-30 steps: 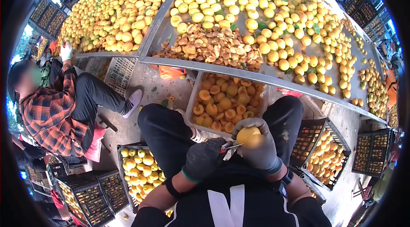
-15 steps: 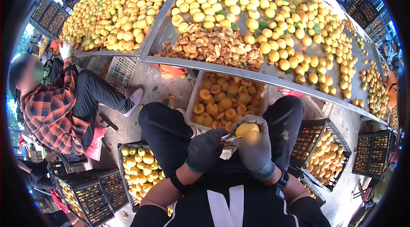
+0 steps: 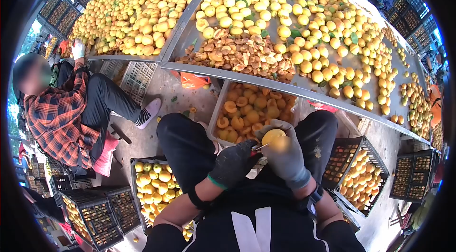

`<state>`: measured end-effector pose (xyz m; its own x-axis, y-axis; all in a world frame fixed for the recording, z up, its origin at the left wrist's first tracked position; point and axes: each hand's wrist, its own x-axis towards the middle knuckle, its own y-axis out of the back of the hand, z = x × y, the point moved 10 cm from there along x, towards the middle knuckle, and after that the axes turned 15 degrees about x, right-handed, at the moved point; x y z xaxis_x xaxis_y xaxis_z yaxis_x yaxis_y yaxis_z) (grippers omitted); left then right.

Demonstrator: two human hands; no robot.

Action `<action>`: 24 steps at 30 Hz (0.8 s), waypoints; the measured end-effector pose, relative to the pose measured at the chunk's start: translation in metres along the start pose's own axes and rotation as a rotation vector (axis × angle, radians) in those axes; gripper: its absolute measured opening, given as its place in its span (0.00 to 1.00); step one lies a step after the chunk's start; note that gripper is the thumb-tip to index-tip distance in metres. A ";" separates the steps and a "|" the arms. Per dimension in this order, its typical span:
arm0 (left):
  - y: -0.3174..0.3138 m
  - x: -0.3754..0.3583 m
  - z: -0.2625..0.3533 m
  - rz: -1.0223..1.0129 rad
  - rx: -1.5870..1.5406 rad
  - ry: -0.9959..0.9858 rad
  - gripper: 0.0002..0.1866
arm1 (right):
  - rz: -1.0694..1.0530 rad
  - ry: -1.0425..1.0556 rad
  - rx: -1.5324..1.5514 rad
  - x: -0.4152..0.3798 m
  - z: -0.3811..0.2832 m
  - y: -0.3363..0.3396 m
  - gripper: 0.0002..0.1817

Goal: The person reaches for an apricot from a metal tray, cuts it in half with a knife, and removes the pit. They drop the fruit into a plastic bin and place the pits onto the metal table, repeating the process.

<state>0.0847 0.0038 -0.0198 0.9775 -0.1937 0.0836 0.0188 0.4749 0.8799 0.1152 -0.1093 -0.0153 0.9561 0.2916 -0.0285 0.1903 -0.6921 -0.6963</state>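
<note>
My right hand (image 3: 285, 154), in a grey glove, has its fingers wrapped round a yellow fruit (image 3: 274, 139) above my lap. Close beside it my left hand (image 3: 233, 163), in a black glove, is closed on a small tool; its thin metal tip (image 3: 259, 147) reaches the fruit's left side. The tool's handle is mostly hidden by the glove. Just beyond my hands, between my knees, stands a pale crate (image 3: 216, 114) of halved orange fruit (image 3: 251, 107). Above it, a heap of fruit pieces (image 3: 237, 52) lies at the near edge of the metal table (image 3: 228, 70).
Whole yellow fruit (image 3: 327, 38) covers much of the table. Black crates of fruit stand at my left (image 3: 156, 190) and right (image 3: 363, 176). A person in a plaid shirt (image 3: 59, 119) sits at the left, one gloved hand at the table. Other people are at the far side.
The fruit in my right hand has turned, showing a flatter round face. My left hand has tilted, with the tool tip now against the fruit. The whole view has shifted slightly.
</note>
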 end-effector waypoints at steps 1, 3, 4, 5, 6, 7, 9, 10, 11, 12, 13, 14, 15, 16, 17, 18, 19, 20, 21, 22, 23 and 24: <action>0.003 0.001 0.005 -0.033 -0.017 -0.027 0.22 | 0.000 0.000 -0.002 0.002 -0.003 0.003 0.30; 0.004 0.005 0.010 -0.062 -0.090 -0.037 0.23 | -0.051 -0.080 0.032 0.004 0.002 0.002 0.27; 0.002 0.006 0.013 -0.092 -0.162 -0.048 0.23 | -0.052 -0.079 0.032 0.005 0.003 0.001 0.27; -0.004 0.005 0.012 -0.089 -0.164 -0.048 0.23 | -0.031 -0.085 0.172 0.005 0.005 0.002 0.25; -0.022 0.002 0.008 -0.154 -0.230 -0.010 0.23 | -0.012 -0.092 0.311 0.006 0.008 0.002 0.24; -0.037 -0.003 0.004 -0.224 -0.296 0.027 0.22 | -0.012 -0.096 0.309 0.005 0.010 0.001 0.24; -0.030 -0.001 0.005 -0.251 -0.303 0.036 0.21 | 0.034 -0.119 0.600 0.006 0.016 -0.001 0.24; -0.028 0.000 0.003 -0.279 -0.309 0.049 0.20 | 0.029 -0.121 0.600 0.007 0.017 0.005 0.24; -0.024 0.001 -0.001 -0.278 -0.309 0.054 0.20 | -0.007 -0.131 0.414 0.007 0.016 0.011 0.26; -0.024 0.003 -0.003 -0.326 -0.307 0.030 0.20 | -0.041 -0.138 0.229 0.006 0.016 0.014 0.27; -0.025 0.003 -0.003 -0.372 -0.305 0.002 0.20 | -0.042 -0.138 0.231 0.005 0.015 0.016 0.27; -0.027 0.003 -0.004 -0.372 -0.304 0.003 0.20 | -0.028 -0.077 0.059 0.008 0.004 0.015 0.30; -0.026 0.003 -0.003 -0.298 -0.316 -0.034 0.21 | -0.013 -0.016 -0.112 0.008 -0.004 0.014 0.34; -0.023 0.004 -0.001 -0.223 -0.326 -0.073 0.22 | -0.013 -0.013 -0.113 0.008 -0.003 0.014 0.34; -0.027 0.002 0.002 -0.220 -0.326 -0.076 0.22 | 0.017 -0.008 -0.068 0.008 0.000 0.017 0.33; -0.033 0.001 0.000 -0.208 -0.327 -0.004 0.22 | 0.049 -0.003 -0.021 0.007 0.004 0.020 0.33; -0.036 0.000 -0.006 -0.195 -0.327 0.069 0.21 | 0.047 -0.001 -0.022 0.007 0.009 0.019 0.33; -0.037 0.000 -0.007 -0.195 -0.327 0.069 0.21 | 0.090 -0.057 0.145 0.006 0.020 0.023 0.31; -0.035 0.001 -0.009 -0.173 -0.209 0.055 0.22 | 0.133 -0.112 0.313 0.005 0.030 0.025 0.29; -0.033 0.002 -0.011 -0.151 -0.091 0.040 0.22 | 0.132 -0.112 0.312 0.005 0.030 0.023 0.29; -0.032 0.002 -0.013 -0.148 -0.090 0.041 0.22 | 0.113 -0.220 0.456 0.004 0.040 0.014 0.28; -0.030 0.001 -0.017 -0.134 -0.057 0.047 0.22 | 0.095 -0.331 0.599 0.001 0.050 0.006 0.27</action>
<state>0.0886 0.0034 -0.0543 0.9742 -0.2185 -0.0564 0.1606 0.4957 0.8535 0.1060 -0.0797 -0.0555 0.8264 0.4997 -0.2597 -0.1377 -0.2679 -0.9535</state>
